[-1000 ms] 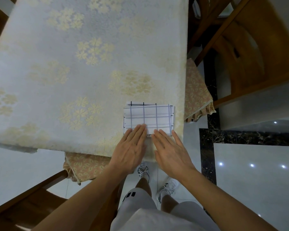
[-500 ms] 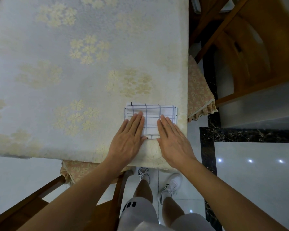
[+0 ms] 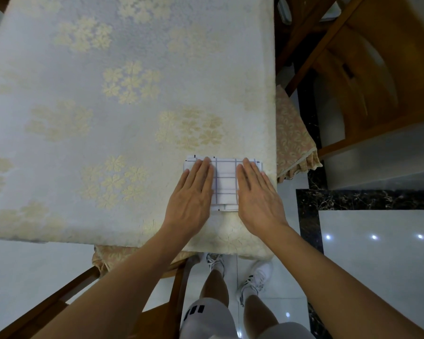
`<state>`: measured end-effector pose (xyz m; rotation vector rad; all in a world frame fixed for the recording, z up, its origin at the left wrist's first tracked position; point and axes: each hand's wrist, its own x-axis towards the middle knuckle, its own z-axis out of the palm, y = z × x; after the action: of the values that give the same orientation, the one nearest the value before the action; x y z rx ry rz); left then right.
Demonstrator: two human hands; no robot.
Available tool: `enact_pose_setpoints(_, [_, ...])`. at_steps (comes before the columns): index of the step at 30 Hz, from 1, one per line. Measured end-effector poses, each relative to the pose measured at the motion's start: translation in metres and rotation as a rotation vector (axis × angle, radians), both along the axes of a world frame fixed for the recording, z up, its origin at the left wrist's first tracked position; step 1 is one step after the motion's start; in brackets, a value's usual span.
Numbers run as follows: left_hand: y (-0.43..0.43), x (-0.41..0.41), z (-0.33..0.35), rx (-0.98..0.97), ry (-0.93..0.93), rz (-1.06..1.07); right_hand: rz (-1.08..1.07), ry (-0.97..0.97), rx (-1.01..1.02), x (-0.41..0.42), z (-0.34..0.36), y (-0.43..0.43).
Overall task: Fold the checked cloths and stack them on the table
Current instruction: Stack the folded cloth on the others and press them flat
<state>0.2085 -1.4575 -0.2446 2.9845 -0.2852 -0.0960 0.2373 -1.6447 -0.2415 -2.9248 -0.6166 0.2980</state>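
Note:
A folded stack of white checked cloths (image 3: 225, 182) lies near the table's front right corner, on the pale floral tablecloth (image 3: 108, 106). My left hand (image 3: 192, 195) rests flat on the stack's left part, fingers straight and together. My right hand (image 3: 258, 194) lies flat on its right part in the same way. Only the middle strip and the far edge of the stack show between and beyond the hands. Neither hand grips anything.
The table's right edge (image 3: 273, 118) runs just right of the stack, and its front edge is just below my wrists. A wooden chair (image 3: 367, 77) with a cushion stands to the right; another chair (image 3: 88, 289) sits at the front left. My legs and shoes stand on the tiled floor.
Both hands have slid forward from the stack's near edge onto its top, and have moved apart toward its left and right sides. The stack itself has stayed in place.

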Motion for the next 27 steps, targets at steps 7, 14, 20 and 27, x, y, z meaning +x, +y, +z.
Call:
enact_pose_setpoints(7, [-0.006,0.006,-0.010,-0.006,0.001,-0.024,-0.023,-0.027,-0.021,-0.004,-0.008,-0.007])
enact_pose_setpoints(14, [-0.009,-0.004,0.006,-0.024,0.029,-0.024,-0.008,-0.053,-0.009,-0.007,0.002,-0.008])
enact_pose_setpoints(20, [-0.013,-0.040,0.018,-0.018,0.093,-0.118,0.072,-0.061,0.013,-0.042,0.003,-0.012])
enact_pose_setpoints(27, [-0.012,-0.051,0.018,-0.011,0.137,-0.104,0.065,-0.010,0.016,-0.051,0.004,-0.012])
